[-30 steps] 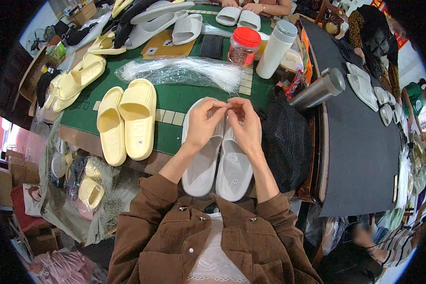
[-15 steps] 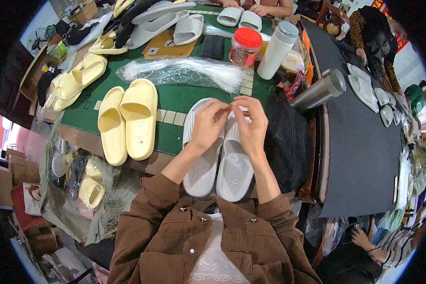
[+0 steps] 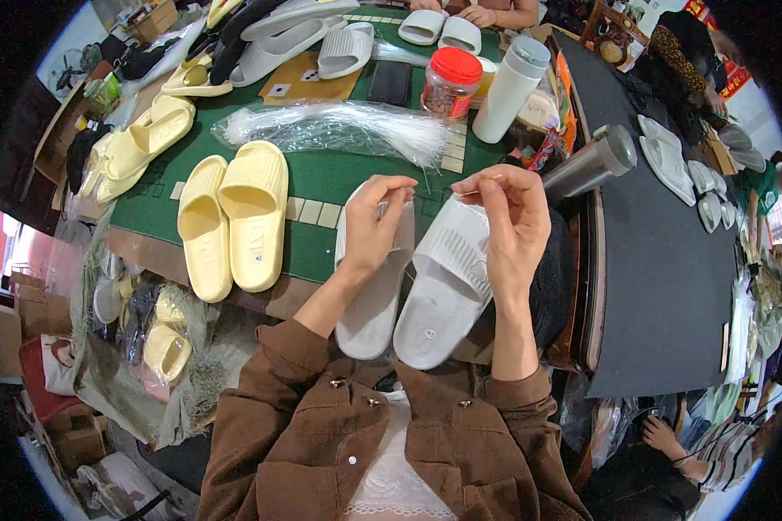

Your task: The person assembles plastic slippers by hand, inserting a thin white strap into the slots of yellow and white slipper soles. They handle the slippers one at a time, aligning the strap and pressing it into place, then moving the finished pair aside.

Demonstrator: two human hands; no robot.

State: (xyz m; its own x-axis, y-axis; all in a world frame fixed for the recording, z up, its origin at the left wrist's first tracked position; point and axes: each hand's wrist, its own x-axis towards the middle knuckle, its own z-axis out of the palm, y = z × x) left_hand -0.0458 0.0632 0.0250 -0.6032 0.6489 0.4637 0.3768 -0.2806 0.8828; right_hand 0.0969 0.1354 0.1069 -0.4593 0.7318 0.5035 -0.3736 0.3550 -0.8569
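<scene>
Two pale grey slide slippers sit at the near edge of the green table in front of me, their toes pointing away. My left hand (image 3: 375, 227) is pinched above the strap of the left grey slipper (image 3: 365, 313). My right hand (image 3: 517, 221) pinches over the toe end of the right grey slipper (image 3: 443, 300), which is angled to the right. Anything between either set of fingertips is too thin to make out. Left of my hands lies a pair of pale yellow slippers (image 3: 256, 221). Beyond them rests a plastic bag of thin clear strands (image 3: 339, 135).
A red-lidded jar (image 3: 451, 82), a white bottle (image 3: 511, 91) and a steel tumbler (image 3: 589, 163) stand toward the right. More yellow slippers (image 3: 152, 139) and grey slippers (image 3: 346, 52) lie along the far left. Other people work at the far edge and the dark table (image 3: 660, 295).
My hands were together over both slippers and are now apart. My right hand has moved right, and the right slipper's toe has swung right, opening a gap between the pair.
</scene>
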